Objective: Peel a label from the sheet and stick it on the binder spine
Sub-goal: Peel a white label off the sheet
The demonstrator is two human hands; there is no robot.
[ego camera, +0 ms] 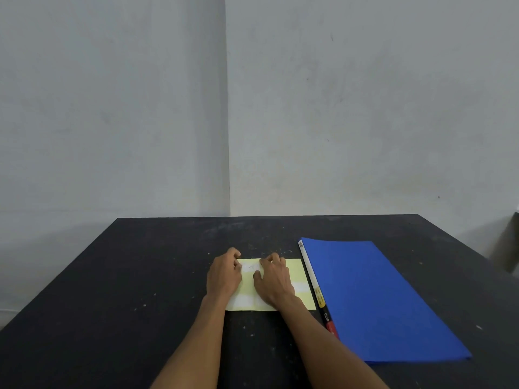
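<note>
A pale yellow label sheet (300,276) with white labels lies flat on the black table (140,276). My left hand (223,275) rests on the sheet's left edge, fingers curled at the top left corner. My right hand (273,280) lies palm down on the sheet's middle, its fingertips at a white label (250,267) between the two hands. Whether the label is lifted is too small to tell. A blue binder (376,299) lies flat to the right of the sheet, its white and black spine (314,284) facing the sheet.
A grey wall stands right behind the table's far edge. A dark object (509,242) shows at the right border beyond the table. The tabletop is speckled with small white flecks.
</note>
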